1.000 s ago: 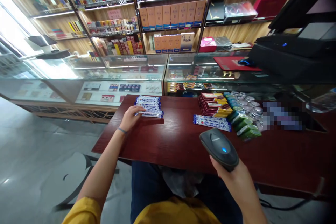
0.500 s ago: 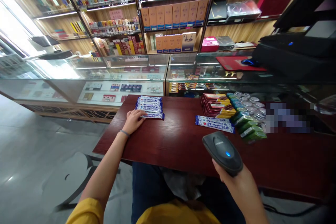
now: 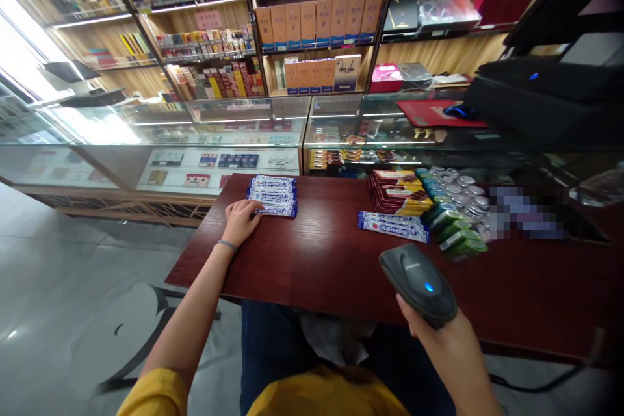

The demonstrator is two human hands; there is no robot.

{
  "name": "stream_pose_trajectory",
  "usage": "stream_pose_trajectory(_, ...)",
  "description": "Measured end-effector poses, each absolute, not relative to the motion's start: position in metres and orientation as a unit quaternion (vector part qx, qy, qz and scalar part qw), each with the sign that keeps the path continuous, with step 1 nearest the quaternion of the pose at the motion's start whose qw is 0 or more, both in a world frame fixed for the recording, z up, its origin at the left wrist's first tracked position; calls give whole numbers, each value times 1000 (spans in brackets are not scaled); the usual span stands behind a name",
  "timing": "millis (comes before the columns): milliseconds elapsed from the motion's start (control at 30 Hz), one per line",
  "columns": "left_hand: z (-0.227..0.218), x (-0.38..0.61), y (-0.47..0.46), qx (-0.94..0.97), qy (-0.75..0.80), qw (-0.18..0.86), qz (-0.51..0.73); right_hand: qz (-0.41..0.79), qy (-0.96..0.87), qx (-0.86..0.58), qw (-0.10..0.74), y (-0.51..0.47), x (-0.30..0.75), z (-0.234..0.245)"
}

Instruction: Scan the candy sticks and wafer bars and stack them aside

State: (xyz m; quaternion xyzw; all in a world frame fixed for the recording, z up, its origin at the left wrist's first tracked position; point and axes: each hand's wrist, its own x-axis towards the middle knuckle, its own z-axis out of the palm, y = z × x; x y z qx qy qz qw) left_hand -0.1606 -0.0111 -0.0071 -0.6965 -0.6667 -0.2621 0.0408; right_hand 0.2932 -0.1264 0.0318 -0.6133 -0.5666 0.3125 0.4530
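Note:
A row of blue-and-white stick packets [image 3: 273, 190] lies at the table's left back. My left hand [image 3: 241, 221] is at the left end of the nearest packet [image 3: 279, 210], fingers curled over that end. My right hand [image 3: 441, 331] is wrapped round a black barcode scanner [image 3: 416, 283] with a lit blue light, held above the front of the table. Beyond the scanner lie several more stick packets [image 3: 392, 226], side by side. Behind these are stacked brown-and-yellow chocolate boxes [image 3: 400, 192]. Green packs [image 3: 458, 234] and silver-topped round containers [image 3: 463, 192] stand to their right.
The dark red table [image 3: 312, 266] meets a glass display counter [image 3: 219, 120]. A red mat [image 3: 419, 114] with a computer mouse [image 3: 458, 112] lies on the counter, beside a black machine [image 3: 546, 104]. A grey stool [image 3: 117, 331] stands at left. Stocked shelves line the back.
My left hand has brought the nearest stick packet back against the row, closing the small gap. The scanner stays in my right hand, almost unmoved. The whole view has shifted slightly.

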Motion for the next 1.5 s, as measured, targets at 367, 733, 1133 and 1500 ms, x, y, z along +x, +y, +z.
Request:
stream_pose_trajectory(367,-7,-135,-8,-742,-599,93,-286,379,-504,-613,476,-132,341,45)
stream_pose_trajectory(733,-7,88,25,-859,-438,-28,-264,420,-524,-551,495,-90,365,57)
stream_pose_trajectory(1133,-19,105,41,-832,-489,-42,-258,325,-554,-557,526,-73,374,58)
stream_pose_trajectory(1500,-8,92,40,-801,-462,-206,-321,316,-539,-585,517,-97,351,69)
